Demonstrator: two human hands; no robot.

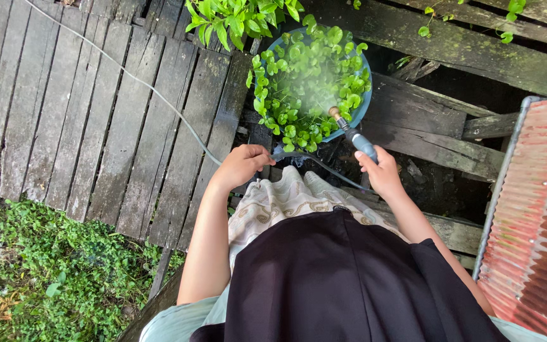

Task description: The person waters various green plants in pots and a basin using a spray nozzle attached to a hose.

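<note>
Soft overcast daylight, no hard shadows, sharp focus, dark gap under planks, misty haze over leaves

Both arms are bare and reach forward and down from the person's shoulders, seen from above. The left arm runs nearly straight up the picture, elbow low, forearm long and slightly turned inward. The left hand [240,166] is curled into a loose fist, knuckles up, fingers wrapped closed with the thumb tucked toward the right. The right arm comes in from the lower right at a slant, the forearm angled toward the middle. The right hand [382,173] is clenched too, back of the hand facing the camera, thumb lying along the top. The two hands sit at about the same height, well apart.
</note>
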